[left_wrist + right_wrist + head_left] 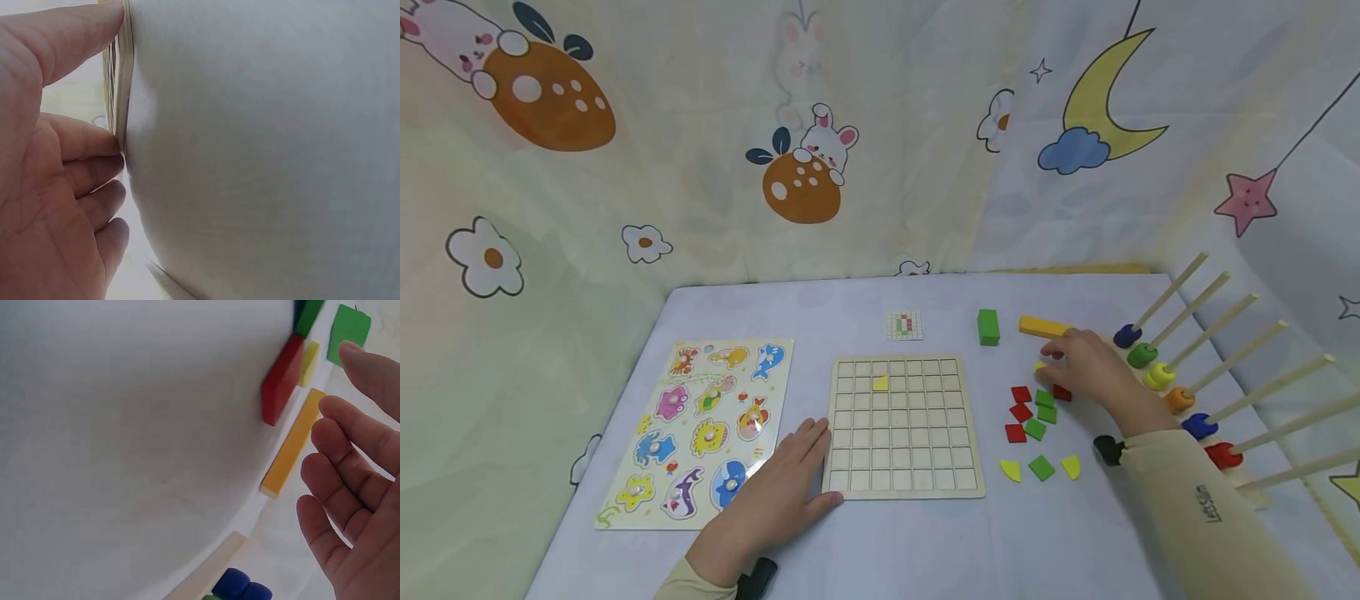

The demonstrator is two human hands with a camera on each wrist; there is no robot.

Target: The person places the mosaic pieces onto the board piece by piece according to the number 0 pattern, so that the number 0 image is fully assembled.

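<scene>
The left hand (781, 483), fingers straight and clenching nothing, rests against the grid board (901, 458); light pressure should steady it without jogging the lone yellow tile (881, 383). Farther, the right hand (1088, 367), its grip free, curves loosely beside a part-hidden yellow tile (1039, 367); pinching edges seems best. Loose on the counter (940, 550): two yellow quarter-circles (1011, 472), four green tiles (1034, 430), four red tiles (1016, 433).
</scene>
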